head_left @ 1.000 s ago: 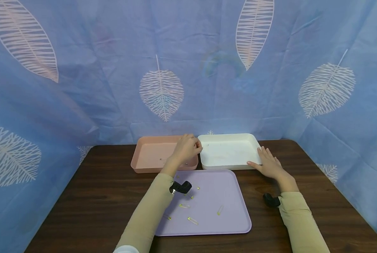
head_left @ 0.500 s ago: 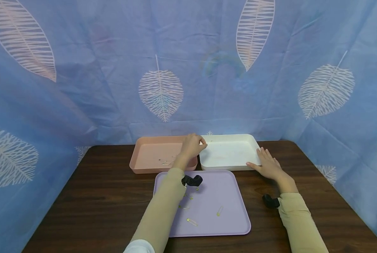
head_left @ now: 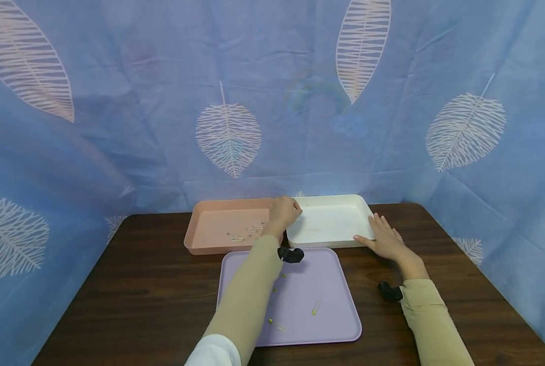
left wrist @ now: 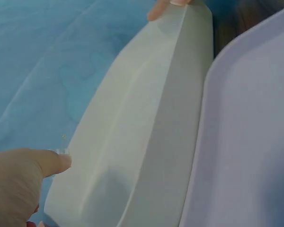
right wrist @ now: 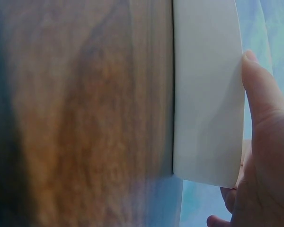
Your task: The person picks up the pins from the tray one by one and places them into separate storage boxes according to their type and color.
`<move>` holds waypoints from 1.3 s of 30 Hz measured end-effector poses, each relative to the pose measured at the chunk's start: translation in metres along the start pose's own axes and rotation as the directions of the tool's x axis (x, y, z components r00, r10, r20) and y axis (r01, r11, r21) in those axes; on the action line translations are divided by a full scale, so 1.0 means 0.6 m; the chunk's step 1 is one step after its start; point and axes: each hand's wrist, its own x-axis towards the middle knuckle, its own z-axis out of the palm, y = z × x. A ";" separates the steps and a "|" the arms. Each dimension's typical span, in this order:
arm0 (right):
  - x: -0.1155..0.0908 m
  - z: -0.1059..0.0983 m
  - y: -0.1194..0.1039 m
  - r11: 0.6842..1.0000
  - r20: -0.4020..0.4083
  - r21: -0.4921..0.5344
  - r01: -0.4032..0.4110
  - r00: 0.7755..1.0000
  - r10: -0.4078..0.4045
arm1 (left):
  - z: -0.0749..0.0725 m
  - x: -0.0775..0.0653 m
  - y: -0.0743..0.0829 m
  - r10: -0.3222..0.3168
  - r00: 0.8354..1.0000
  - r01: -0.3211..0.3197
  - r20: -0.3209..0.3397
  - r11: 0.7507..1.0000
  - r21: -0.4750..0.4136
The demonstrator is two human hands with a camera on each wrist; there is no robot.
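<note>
My left hand hovers where the pink tray meets the white tray. Thumb and finger pinch a tiny safety pin, whose gold end pokes out above the thumb in the left wrist view; the rest of it is hidden. At the white tray's right front corner, my right hand rests with fingers spread along the side and the thumb on the front rim. Several safety pins lie in the pink tray's front right part.
In front of both trays sits a flat purple tray. It carries a few gold safety pins, partly covered by the left sleeve. All stand on a dark wooden table, with a blue leaf-print cloth hanging behind.
My left hand has shifted right, from over the pink tray toward the white tray's left edge, uncovering more pins in the pink tray. The right hand keeps its place on the white tray.
</note>
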 end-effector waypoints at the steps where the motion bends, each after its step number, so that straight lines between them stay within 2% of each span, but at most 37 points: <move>1: -0.001 -0.001 0.000 1.000 0.000 0.001 -0.002 1.000 0.002 | 0.000 0.001 0.003 0.001 1.000 -0.001 -0.001 1.000 0.006; 4: -0.002 -0.002 0.001 1.000 -0.003 0.005 -0.004 1.000 0.004 | 0.002 0.003 0.008 -0.005 1.000 0.005 -0.009 1.000 0.005; 12: 0.002 0.000 0.001 1.000 0.005 0.017 -0.008 1.000 0.008 | 0.012 0.007 0.013 -0.068 0.998 0.068 -0.012 0.997 -0.027; 22: 0.001 0.001 0.003 1.000 0.002 0.013 -0.008 1.000 0.008 | 0.001 0.008 0.019 -0.052 0.999 0.052 -0.008 0.999 0.008; 28: 0.000 0.001 0.002 1.000 -0.003 0.010 -0.005 1.000 0.005 | -0.007 0.010 0.012 -0.013 1.000 0.013 -0.017 0.999 0.029; 34: -0.003 0.001 0.002 1.000 -0.009 0.008 -0.001 1.000 0.001 | -0.021 0.005 -0.001 0.077 0.995 -0.073 -0.064 0.996 0.052; 39: -0.001 0.002 0.005 1.000 -0.005 0.004 -0.002 1.000 0.002 | -0.040 -0.008 -0.012 0.153 0.984 -0.146 -0.088 0.986 0.084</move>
